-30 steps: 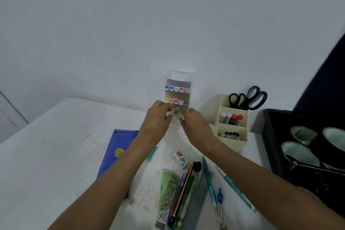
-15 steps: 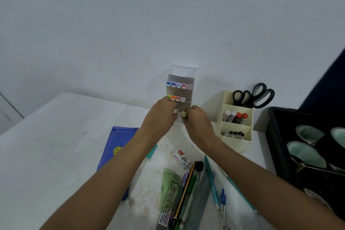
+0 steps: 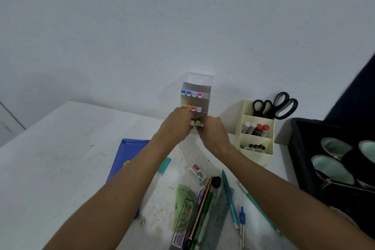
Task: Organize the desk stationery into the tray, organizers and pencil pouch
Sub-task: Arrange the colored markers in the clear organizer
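Observation:
A clear tiered marker organizer [image 3: 197,85] stands against the wall with two rows of coloured marker caps. My left hand [image 3: 178,125] and my right hand [image 3: 213,132] meet at its lowest tier. The left fingers pinch a white-capped marker [image 3: 191,122]. The right fingers pinch a green-capped marker [image 3: 198,123]. Both marker bodies are hidden by my hands. A blue pencil pouch [image 3: 126,156] lies flat to the left under my left forearm. A black tray [image 3: 298,148] sits at the right edge.
A cream organizer [image 3: 256,154] holds black scissors [image 3: 274,105], glue sticks and small items. Near me lie a staple box [image 3: 196,173], a teal eraser [image 3: 164,165], a green protractor [image 3: 182,199], rulers, pencils, teal pens [image 3: 229,195] and a compass. The tray holds tape rolls.
Both hands moved slightly closer to the organizer's lowest tier. A white marker cap now shows at the left fingertips beside the green one.

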### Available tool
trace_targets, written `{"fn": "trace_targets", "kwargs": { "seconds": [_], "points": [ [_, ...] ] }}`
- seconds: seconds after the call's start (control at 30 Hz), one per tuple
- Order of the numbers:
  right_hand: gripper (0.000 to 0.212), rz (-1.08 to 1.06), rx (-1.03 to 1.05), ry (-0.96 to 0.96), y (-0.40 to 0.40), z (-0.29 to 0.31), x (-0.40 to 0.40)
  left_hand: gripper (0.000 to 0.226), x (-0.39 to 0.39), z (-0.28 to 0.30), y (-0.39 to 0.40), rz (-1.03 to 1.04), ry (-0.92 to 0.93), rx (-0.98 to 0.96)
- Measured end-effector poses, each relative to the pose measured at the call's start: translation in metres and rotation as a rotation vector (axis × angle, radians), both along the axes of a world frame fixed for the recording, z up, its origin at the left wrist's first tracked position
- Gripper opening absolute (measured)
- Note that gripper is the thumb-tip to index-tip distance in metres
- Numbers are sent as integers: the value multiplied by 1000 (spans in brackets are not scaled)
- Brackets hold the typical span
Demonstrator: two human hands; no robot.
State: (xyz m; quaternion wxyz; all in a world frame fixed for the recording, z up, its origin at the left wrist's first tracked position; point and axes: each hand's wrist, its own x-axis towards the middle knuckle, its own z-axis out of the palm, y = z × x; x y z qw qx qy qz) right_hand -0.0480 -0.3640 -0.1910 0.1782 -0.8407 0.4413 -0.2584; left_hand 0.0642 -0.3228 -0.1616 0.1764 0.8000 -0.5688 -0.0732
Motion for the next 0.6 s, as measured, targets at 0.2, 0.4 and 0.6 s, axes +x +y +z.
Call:
{"fn": "trace_targets", "kwargs": {
  "seconds": [0.2, 0.4, 0.6],
  "points": [
    [22, -2, 21, 2, 2, -3, -1, 31, 2, -10, 7, 31, -24, -23],
    [21, -2, 23, -9, 0, -7, 2, 25, 0, -10, 5, 25, -57, -69],
    [21, -14, 35, 4, -3, -11, 4, 24, -6, -11, 5, 65, -6, -78]
  ]
}}
